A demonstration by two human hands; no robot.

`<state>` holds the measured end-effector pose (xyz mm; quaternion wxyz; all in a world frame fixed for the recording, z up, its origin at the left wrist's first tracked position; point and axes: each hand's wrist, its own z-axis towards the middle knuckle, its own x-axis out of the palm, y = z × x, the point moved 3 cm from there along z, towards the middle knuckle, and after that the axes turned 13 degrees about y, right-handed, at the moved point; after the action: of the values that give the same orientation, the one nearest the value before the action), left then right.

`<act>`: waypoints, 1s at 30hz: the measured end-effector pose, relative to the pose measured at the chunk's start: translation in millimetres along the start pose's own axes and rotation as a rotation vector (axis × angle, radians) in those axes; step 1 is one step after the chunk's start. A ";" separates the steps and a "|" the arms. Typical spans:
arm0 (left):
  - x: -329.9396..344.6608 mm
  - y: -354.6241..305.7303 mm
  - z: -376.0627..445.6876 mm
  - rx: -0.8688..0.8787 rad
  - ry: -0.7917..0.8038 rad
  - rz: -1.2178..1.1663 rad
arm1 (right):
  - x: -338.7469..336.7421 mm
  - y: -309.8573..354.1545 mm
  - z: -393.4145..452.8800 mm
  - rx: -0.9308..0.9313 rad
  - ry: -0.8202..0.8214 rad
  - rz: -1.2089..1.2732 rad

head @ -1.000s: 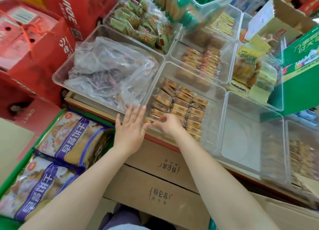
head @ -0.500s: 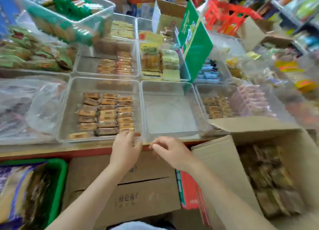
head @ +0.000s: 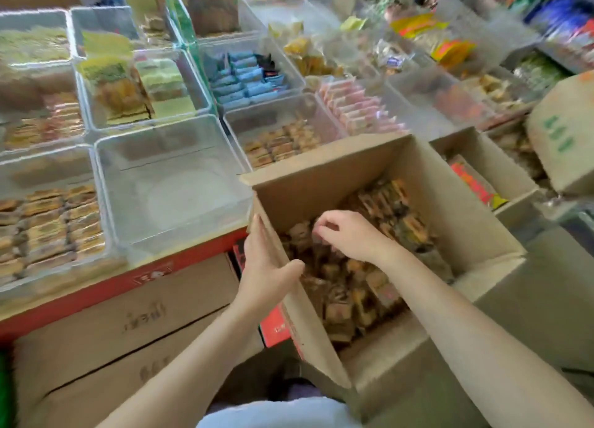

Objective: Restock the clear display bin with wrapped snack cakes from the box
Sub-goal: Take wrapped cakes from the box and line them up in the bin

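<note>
1. Two hands in view, both at the open cardboard box (head: 450, 202); whole frame is motion-blurred, so I read small details w/ caution.
2. Left hand (head: 266, 267): fingers (head: 258, 231) straight and together, lying flat along the outside of the box's left wall, thumb hooked over the rim to the inside. Wall sits between thumb and fingers, so it steadies the box w/o a curled grip.
3. Right hand (head: 345, 234): inside the box, fingers curled downward w/ tips on the top layer of snack cakes (head: 353, 286). I can't tell if a cake is actually pinched; the hand's own back hides the tips and the wrappers blur together.
4. Cakes: brownish wrapped pieces filling the box floor, under and just beyond the right fingertips. Print on wrappers unreadable. Part of the pile is hidden by my right forearm and the near flap.
5. Clear display bin (head: 109, 183): sits on the shelf just left of the left fingertips, beyond the box corner; nothing in it that I can make out, only its see-through floor.
6. Neighbour bin w/ brown bars (head: 51, 222) lies further left, cut off by the frame edge. Another bin w/ small brown packs (head: 283, 141) sits beyond the box's far flap, partly hidden by it.
7. Shelf edge (head: 96, 292) is red; label on it too smeared to read.
</note>
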<state>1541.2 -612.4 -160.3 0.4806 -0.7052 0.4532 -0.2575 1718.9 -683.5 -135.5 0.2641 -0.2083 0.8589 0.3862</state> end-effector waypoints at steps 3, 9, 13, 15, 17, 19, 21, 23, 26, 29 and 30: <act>-0.9 8.4 -0.8 0.025 -0.033 -0.028 | 7.1 -16.9 26.7 0.005 0.191 -0.131; 0.6 7.9 -6.0 0.060 -0.052 -0.063 | 47.9 -36.9 101.2 0.031 0.371 -0.231; 3.2 8.7 -5.9 0.014 -0.053 -0.065 | 73.1 -53.4 142.2 0.036 0.297 -0.111; 1.7 11.2 -4.7 0.011 -0.059 -0.059 | 89.0 -48.2 150.5 0.017 0.338 0.044; 0.7 12.8 -4.4 0.010 -0.061 -0.051 | 107.0 -38.0 152.6 0.003 0.394 0.188; 0.1 13.6 -4.3 0.000 -0.068 -0.052 | 123.4 -29.2 156.1 0.012 0.387 0.291; 0.7 14.1 -4.9 -0.004 -0.074 -0.054 | 137.4 -24.5 161.4 0.097 0.404 0.519; 0.5 15.4 -4.7 0.002 -0.078 -0.058 | 143.8 -23.1 163.4 0.232 0.447 0.801; -0.1 16.3 -3.9 -0.007 -0.077 -0.064 | 130.8 -25.3 156.6 0.238 0.458 0.919; 4.8 16.7 -1.9 -0.050 -0.074 -0.087 | 90.1 -17.2 124.9 0.159 0.509 0.930; 6.9 15.0 -1.3 -0.076 -0.105 -0.076 | 75.3 -15.5 112.7 0.118 0.521 0.989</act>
<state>1537.4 -621.0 -173.9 0.4663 -0.7522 0.4098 -0.2207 1702.3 -617.5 -253.7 -0.1580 0.1460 0.9113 0.3511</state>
